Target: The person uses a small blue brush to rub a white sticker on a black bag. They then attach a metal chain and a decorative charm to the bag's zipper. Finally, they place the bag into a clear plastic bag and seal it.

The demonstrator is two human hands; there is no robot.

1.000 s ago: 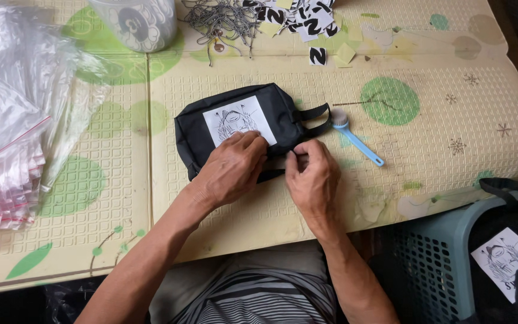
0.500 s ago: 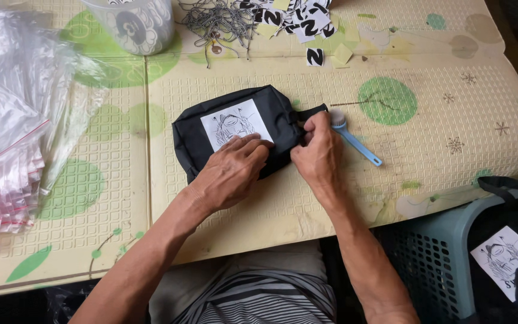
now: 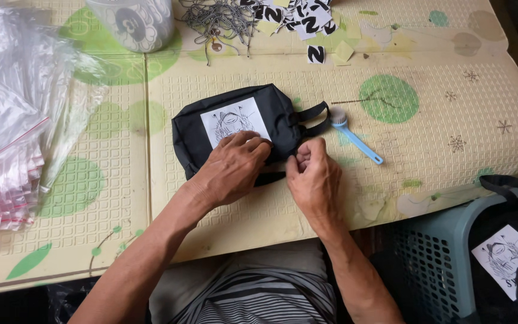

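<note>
Right hand (image 3: pixel 314 180) dropped back from strap end to pouch (image 3: pixel 235 129) front edge, pinching it; left hand (image 3: pixel 230 168) pressed flat on top. Keep pouch pinned, pull steady w/ small tugs

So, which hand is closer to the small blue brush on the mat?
The right hand. It sits at the pouch's right end, just left of the brush. The left hand rests farther left, on the pouch's front.

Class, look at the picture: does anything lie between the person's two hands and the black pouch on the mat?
Nothing visible does. The left hand rests flat on the black pouch, and the right hand pinches its near edge. The blue brush lies apart, to the side.
</note>
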